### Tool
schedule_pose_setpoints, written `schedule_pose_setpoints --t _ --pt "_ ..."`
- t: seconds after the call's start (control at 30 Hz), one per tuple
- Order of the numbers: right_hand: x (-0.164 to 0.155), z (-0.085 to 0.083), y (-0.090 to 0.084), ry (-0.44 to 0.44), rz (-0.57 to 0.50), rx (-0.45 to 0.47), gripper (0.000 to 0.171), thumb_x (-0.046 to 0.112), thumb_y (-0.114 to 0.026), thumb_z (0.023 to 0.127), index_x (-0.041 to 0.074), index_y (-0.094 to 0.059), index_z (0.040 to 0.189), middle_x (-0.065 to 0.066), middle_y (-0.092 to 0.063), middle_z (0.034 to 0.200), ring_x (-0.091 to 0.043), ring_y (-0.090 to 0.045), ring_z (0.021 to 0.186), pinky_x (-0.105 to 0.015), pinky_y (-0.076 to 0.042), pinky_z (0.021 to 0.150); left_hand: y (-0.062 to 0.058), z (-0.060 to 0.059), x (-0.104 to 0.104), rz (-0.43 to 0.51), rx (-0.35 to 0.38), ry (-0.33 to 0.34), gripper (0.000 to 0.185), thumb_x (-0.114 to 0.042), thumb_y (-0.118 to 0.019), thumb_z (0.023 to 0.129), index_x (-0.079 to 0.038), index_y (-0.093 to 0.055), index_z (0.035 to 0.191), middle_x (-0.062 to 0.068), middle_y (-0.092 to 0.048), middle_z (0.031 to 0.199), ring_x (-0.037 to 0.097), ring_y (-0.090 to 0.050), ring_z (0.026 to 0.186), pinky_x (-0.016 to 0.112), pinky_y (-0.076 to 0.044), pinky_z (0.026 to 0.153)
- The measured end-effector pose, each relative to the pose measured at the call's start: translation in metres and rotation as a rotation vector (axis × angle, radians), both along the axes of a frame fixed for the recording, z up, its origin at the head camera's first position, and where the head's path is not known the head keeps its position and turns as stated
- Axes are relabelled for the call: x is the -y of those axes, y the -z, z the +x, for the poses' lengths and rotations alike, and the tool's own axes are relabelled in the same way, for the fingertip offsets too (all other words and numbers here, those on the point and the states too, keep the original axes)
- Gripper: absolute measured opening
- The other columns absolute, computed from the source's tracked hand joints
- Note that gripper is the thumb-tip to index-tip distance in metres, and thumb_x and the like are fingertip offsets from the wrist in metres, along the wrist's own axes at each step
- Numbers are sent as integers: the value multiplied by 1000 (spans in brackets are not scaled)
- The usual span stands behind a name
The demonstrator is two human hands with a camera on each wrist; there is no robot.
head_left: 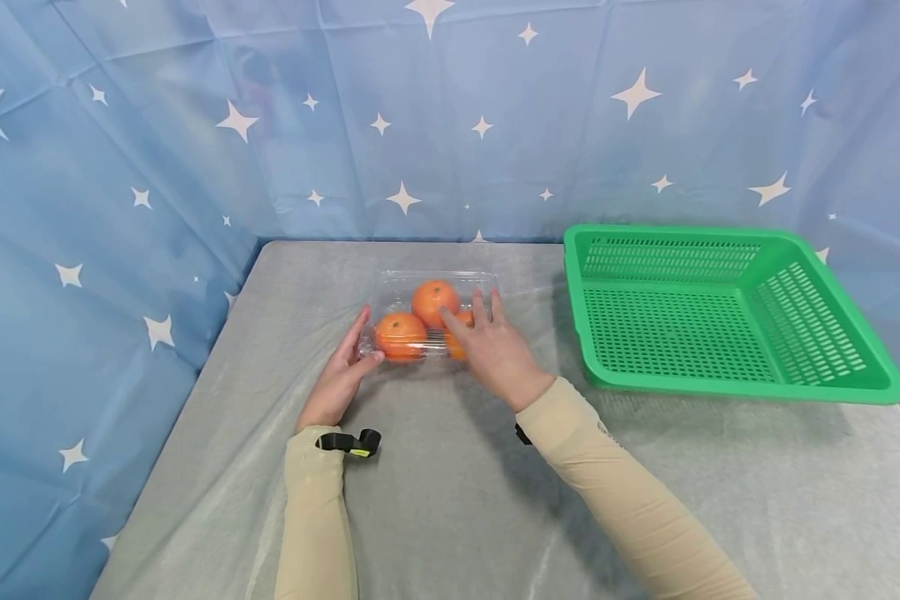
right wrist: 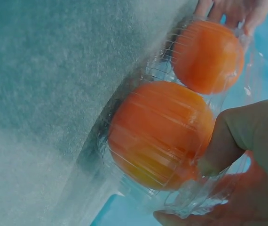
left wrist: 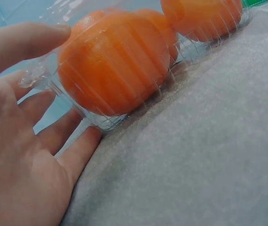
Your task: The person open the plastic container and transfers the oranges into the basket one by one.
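box (head_left: pixel 435 312) of oranges (head_left: pixel 433 302) sitting mid-surface | left hand (head_left: pixel 342 373) cupping its left end, fingers straight | right hand (head_left: pixel 495 350) curling over the right end | risk: thin plastic (lid looks flimsy) buckling, oranges spilling toward basket (head_left: pixel 720 317)

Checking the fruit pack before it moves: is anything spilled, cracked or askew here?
Nothing stands out. The clear clamshell sits flat on the table, oranges inside, both hands at its ends. The green basket stands level.
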State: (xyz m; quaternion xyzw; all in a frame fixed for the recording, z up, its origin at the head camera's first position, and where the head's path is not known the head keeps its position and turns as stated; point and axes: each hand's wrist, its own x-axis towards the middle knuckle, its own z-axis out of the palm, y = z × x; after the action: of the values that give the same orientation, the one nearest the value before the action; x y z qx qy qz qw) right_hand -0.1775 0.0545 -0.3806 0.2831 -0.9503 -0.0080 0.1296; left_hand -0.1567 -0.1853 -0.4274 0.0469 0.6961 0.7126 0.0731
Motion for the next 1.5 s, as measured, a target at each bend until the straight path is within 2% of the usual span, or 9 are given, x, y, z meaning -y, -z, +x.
schedule_pose_setpoints --t 0.3,0.43,0.57,0.7,0.93,1.03,1.27,1.5 --pt "-1 0 2 -1 -38 23 68 20 -72 75 22 -40 135 -30 -35 131 -49 -29 121 -35 -52 52 2 -1 -1 -1 16 -22 70 -19 -60 86 -29 -20 142 -13 -12 146 8 -6 133 36 -10 107" --pt "-1 2 5 5 -75 32 71 13 -71 75 21 -37 137 -30 -29 135 -48 -26 123 -34 -51 52 4 -1 0 20 11 -30 68 -19 -59 86 -29 -21 141 -13 -13 146 8 -9 133 36 -12 107" --pt "1 5 9 1 -119 28 72 0 -67 74 19 -37 137 -29 -26 137 -47 -24 125 -37 -52 62 6 -1 0 64 -13 -23 67 -14 -58 87 -26 -21 142 -11 -13 146 9 -9 133 36 -15 106" --pt "3 8 11 -3 -144 13 70 -3 -64 75 19 -38 136 -29 -27 137 -46 -24 125 -42 -50 72 7 -1 0 103 -42 -24 67 -10 -57 87 -23 -21 142 -8 -13 147 15 -9 134 37 -17 105" --pt "5 15 12 -7 -156 -26 70 -2 -66 73 19 -40 135 -28 -30 136 -45 -27 124 -40 -52 63 5 2 1 54 -64 -58 68 -13 -59 85 -21 -23 142 -4 -16 146 22 -11 134 40 -17 105" --pt "6 17 10 -16 -152 -60 66 -4 -64 74 18 -43 133 -29 -33 133 -45 -31 122 -41 -52 61 5 1 2 68 -69 -56 68 -11 -59 85 -18 -22 142 -3 -17 145 25 -14 133 41 -20 104" --pt "9 19 5 -40 -127 -115 58 0 -65 75 15 -48 128 -30 -39 128 -46 -37 117 -42 -51 66 7 0 3 103 -74 -33 67 -1 -54 85 -15 -22 142 -5 -16 146 26 -12 133 43 -19 104" --pt "9 17 -4 -51 -97 -110 56 -2 -66 75 15 -50 126 -29 -44 125 -46 -39 115 -43 -51 68 3 2 4 24 -40 -59 67 -1 -53 84 -20 -24 142 -6 -19 145 22 -13 133 45 -18 104"
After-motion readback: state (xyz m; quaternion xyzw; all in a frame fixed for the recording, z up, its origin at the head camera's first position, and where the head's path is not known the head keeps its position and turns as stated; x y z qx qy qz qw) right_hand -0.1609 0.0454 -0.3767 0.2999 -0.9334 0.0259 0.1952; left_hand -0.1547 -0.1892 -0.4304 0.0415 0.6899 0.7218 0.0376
